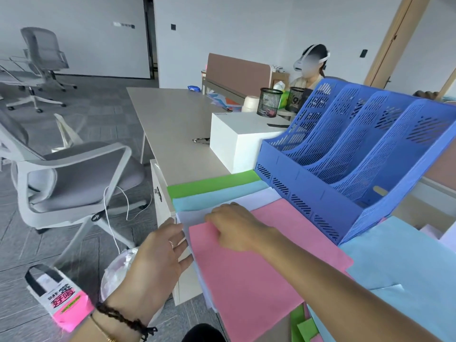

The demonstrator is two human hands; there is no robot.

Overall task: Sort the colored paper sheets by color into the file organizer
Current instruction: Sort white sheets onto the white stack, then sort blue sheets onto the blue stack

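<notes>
A blue slotted file organizer (345, 154) stands on the desk, its compartments holding no paper that I can see. In front of it lies a fanned pile of sheets: green (214, 182), light blue (217, 197), pale lavender (249, 201) and pink (246, 272) on top. My right hand (237, 225) rests on the far left corner of the pink sheet with curled fingers that seem to pinch its edge. My left hand (160, 255) has straight fingers touching the left edge of the pile. More light blue sheets (399, 262) lie at the right.
A white box (237, 141) stands left of the organizer, with two black mesh pen cups (269, 102) behind it. The desk edge runs just left of the pile. A grey office chair (81, 169) and bags stand on the floor. A person sits at the far desk.
</notes>
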